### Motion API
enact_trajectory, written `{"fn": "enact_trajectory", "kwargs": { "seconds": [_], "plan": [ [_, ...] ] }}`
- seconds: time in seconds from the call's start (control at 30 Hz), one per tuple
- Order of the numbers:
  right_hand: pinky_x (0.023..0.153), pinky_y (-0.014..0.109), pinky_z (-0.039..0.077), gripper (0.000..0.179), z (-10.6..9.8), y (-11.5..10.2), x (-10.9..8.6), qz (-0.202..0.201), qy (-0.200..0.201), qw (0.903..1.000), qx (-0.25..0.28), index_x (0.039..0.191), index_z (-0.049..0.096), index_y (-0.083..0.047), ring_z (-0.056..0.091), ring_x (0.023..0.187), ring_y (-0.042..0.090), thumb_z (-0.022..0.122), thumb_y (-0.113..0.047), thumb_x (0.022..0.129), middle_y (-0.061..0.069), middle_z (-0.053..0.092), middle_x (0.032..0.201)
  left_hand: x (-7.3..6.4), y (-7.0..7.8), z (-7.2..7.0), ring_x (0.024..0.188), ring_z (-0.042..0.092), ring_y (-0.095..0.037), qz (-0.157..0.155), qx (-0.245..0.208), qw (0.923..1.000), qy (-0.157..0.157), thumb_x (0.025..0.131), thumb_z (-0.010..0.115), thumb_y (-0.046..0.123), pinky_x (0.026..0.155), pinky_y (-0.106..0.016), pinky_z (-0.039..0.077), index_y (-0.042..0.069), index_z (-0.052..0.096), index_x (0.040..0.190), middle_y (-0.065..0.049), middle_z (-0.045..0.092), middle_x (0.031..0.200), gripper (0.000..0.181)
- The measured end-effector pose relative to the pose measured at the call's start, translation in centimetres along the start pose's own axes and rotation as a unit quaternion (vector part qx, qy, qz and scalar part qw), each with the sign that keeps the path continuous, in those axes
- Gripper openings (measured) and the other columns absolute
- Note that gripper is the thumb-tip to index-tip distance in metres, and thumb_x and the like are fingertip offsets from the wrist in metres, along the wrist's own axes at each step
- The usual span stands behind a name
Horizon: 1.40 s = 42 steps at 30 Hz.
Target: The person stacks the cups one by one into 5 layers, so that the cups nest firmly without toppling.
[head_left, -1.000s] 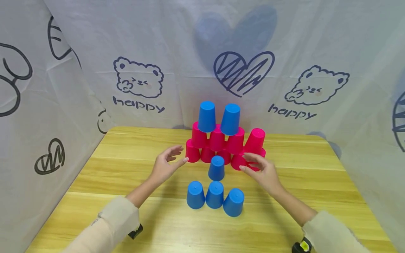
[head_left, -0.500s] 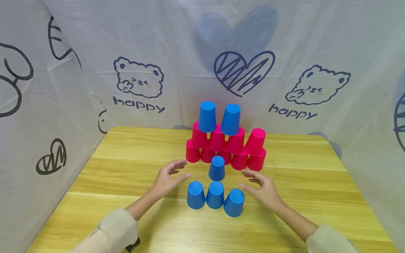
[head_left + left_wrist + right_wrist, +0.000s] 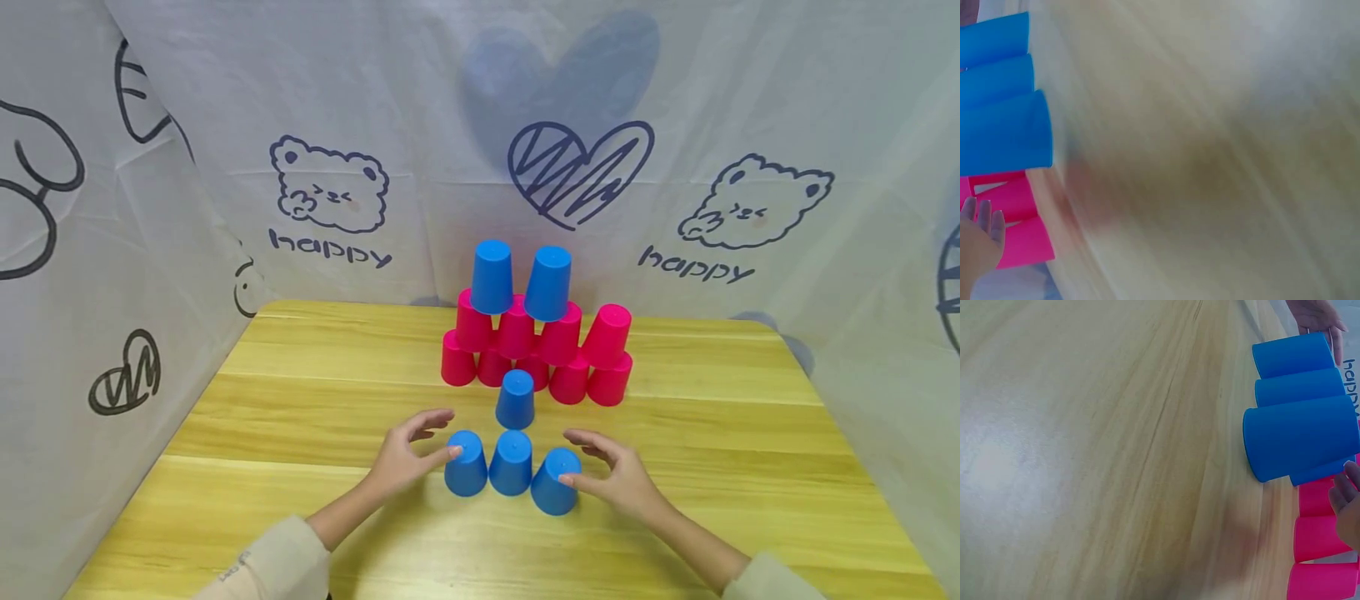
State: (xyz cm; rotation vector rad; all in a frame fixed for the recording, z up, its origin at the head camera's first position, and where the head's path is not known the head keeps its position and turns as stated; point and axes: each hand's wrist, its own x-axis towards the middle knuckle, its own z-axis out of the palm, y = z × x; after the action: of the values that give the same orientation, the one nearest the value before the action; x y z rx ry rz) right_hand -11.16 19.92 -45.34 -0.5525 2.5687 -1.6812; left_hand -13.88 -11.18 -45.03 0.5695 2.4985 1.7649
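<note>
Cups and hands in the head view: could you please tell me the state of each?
Bottom pink cups, five, upside down
Upper pink cups, four, upside down, stacked
Top blue cups, two, upside down, stacked
Middle blue cup, upside down, unstacked
Front blue cups, three, upside down, unstacked
Left hand, relaxed, touch unclear
Right hand, relaxed, touch unclear

Cloth-walled booth point(image 3: 420, 100) (printed bears point(image 3: 330, 185)), wooden table point(image 3: 300, 417).
</note>
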Motion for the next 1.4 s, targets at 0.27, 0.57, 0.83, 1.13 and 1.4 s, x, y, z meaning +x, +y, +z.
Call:
{"fn": "enact_trajectory", "kwargs": {
  "seconds": [0.27, 0.57, 0.83, 1.13, 1.4],
  "plan": [
    [0.094, 0.031, 0.049, 0.053, 0.5, 0.6, -0.5, 0.012, -0.015, 0.9998, 0.012, 0.123, 0.055, 0.003, 0.059, 0.111, 0.020, 0.075, -0.014, 0.076, 0.022, 0.059, 0.123, -0.9, -1.5, 1.2, 0.110, 0.058, -0.031, -0.003, 0.005, 0.9999, -0.010, 0.078, 0.074, 0.016, 0.091, -0.050, 0.049, 0.001, 0.055, 0.123, -0.015, 0.062, 0.120, 0.052],
    [0.091, 0.020, 0.048, 0.054, 0.9, 1.1, -0.9, 0.019, -0.008, 0.9994, 0.029, 0.123, 0.054, 0.006, 0.055, 0.102, -0.008, 0.075, -0.011, 0.076, 0.021, 0.061, 0.119, -1.1, -1.4, 2.0, 0.110, 0.057, -0.030, -0.018, -0.012, 0.9997, -0.006, 0.075, 0.077, 0.016, 0.092, -0.049, 0.048, -0.001, 0.055, 0.123, -0.012, 0.064, 0.118, 0.055],
    [0.091, 0.018, 0.047, 0.054, 1.3, 1.0, -1.0, 0.060, -0.001, 0.9976, 0.033, 0.124, 0.054, 0.005, 0.056, 0.101, -0.006, 0.075, -0.014, 0.077, 0.018, 0.062, 0.120, -1.0, -1.4, 2.4, 0.107, 0.059, -0.029, -0.034, -0.003, 0.9994, -0.004, 0.076, 0.076, 0.013, 0.092, -0.037, 0.049, -0.002, 0.055, 0.123, -0.013, 0.064, 0.116, 0.054],
    [0.089, 0.016, 0.047, 0.050, 1.3, 1.1, -1.1, 0.051, -0.001, 0.9975, 0.049, 0.122, 0.054, 0.005, 0.057, 0.099, -0.006, 0.073, -0.011, 0.079, 0.021, 0.062, 0.118, -1.0, -1.6, 2.7, 0.105, 0.060, -0.031, -0.032, 0.001, 0.9995, -0.003, 0.077, 0.074, 0.009, 0.090, -0.034, 0.050, -0.002, 0.055, 0.122, -0.016, 0.064, 0.114, 0.050],
    [0.089, 0.015, 0.047, 0.048, 0.6, 0.9, -0.8, 0.030, 0.010, 0.9980, 0.054, 0.120, 0.054, 0.008, 0.057, 0.099, -0.006, 0.072, -0.008, 0.079, 0.024, 0.061, 0.116, -1.0, -1.8, 2.4, 0.107, 0.059, -0.029, -0.033, -0.015, 0.9993, -0.007, 0.077, 0.075, 0.018, 0.092, -0.036, 0.048, 0.004, 0.056, 0.122, -0.012, 0.064, 0.116, 0.051]
  ]
}}
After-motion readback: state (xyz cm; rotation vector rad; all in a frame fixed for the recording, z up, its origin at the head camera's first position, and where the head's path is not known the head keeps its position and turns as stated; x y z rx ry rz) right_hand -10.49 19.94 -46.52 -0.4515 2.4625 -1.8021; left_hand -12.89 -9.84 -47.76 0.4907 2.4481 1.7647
